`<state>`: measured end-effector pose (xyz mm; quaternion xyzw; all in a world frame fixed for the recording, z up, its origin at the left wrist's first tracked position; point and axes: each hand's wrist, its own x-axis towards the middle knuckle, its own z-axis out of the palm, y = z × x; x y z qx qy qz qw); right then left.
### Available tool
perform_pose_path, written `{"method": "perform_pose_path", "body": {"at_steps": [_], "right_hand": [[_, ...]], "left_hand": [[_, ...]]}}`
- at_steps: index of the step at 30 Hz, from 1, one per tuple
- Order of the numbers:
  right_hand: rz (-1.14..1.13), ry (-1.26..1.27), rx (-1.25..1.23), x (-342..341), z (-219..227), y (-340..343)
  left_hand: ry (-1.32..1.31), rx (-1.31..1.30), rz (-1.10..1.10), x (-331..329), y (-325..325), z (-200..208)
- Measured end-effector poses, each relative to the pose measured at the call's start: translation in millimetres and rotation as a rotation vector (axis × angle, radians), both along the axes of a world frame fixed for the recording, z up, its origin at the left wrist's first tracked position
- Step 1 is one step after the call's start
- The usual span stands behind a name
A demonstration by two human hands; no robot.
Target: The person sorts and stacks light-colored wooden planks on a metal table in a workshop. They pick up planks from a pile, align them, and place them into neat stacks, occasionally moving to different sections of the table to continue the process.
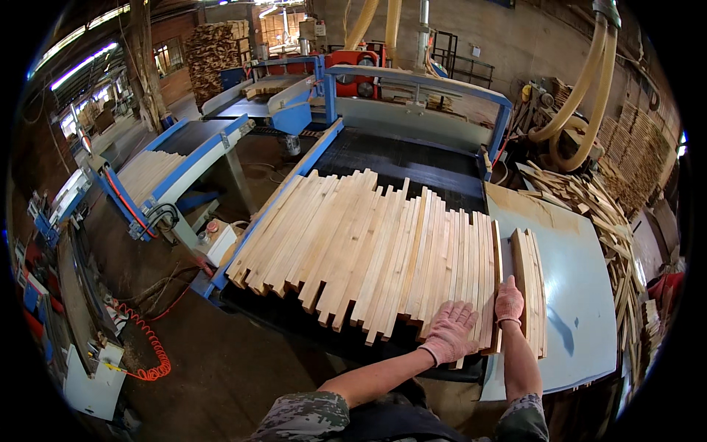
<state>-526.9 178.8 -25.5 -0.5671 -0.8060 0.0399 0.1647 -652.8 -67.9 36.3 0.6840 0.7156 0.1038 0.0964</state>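
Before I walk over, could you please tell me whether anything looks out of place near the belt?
Yes: right of the pale panel, loose strips lie jumbled at differing angles, unlike the planks side by side on the belt.

From my distant post, I see the wood strips covering the nearer belt, so a hand can pass there only above them. Beyond their uneven ends, I have room until the blue frame crosses over. My right hand obstructs the narrow gap before the separate strips; right of these, the grey sheet offers wide passage.
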Motion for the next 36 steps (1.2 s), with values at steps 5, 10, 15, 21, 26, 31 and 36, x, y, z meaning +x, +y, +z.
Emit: {"method": "perform_pose_path", "body": {"at_steps": [5, 10, 15, 21, 26, 31, 36], "right_hand": [[0.055, -0.069, -0.079, 8.5, -1.5, 9.0], [0.055, 0.038, -0.115, -2.2, 33.9, -20.8], [-0.009, -0.039, -0.128, -2.9, 76.0, -35.9], [-0.030, -0.453, 0.011, 29.2, 63.9, -24.4], [-0.004, -0.401, 0.092, 46.9, 52.5, -21.6], [0.209, 0.058, 0.135, 58.8, 66.8, -70.9], [0.202, 0.291, -0.363, 48.5, 74.7, -107.5]], "left_hand": [[-0.034, -0.013, -0.022, -1.8, -0.6, 0.3], [-0.038, 0.066, -0.014, -3.2, 0.4, -6.2], [-0.037, 0.089, 0.007, -2.3, 1.0, -10.7], [-0.066, 0.093, 0.007, -1.6, 2.4, -15.0], [-0.550, 0.126, -0.104, -31.1, -1.5, 2.6], [-0.634, 0.884, 0.285, -160.8, -88.3, 1.0], [0.236, 0.426, 1.203, -383.6, -241.8, 18.9]]}}
